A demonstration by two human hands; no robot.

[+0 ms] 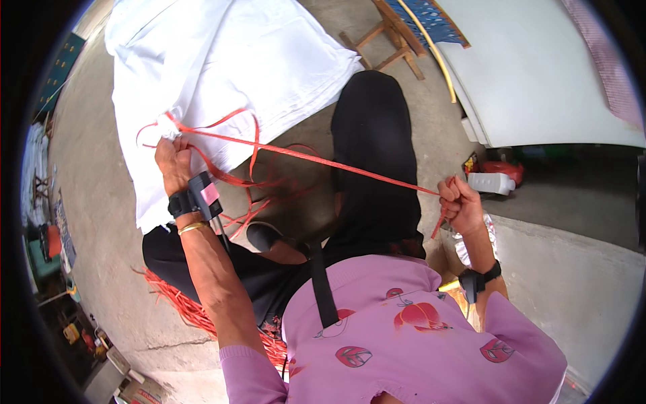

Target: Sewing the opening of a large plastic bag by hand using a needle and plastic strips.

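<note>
Red plastic twine [316, 159] runs taut from your left hand [173, 159] to your right hand [461, 204], its long axis slanting down from the white sack [222, 60] toward your right. Thin, flat and bright, it trails loose loops just below the sack's gathered corner. Your left fingers are curled tight around that corner and the twine; your right fingers are closed in a fist, gripping the twine's other end well apart from the sack.
</note>
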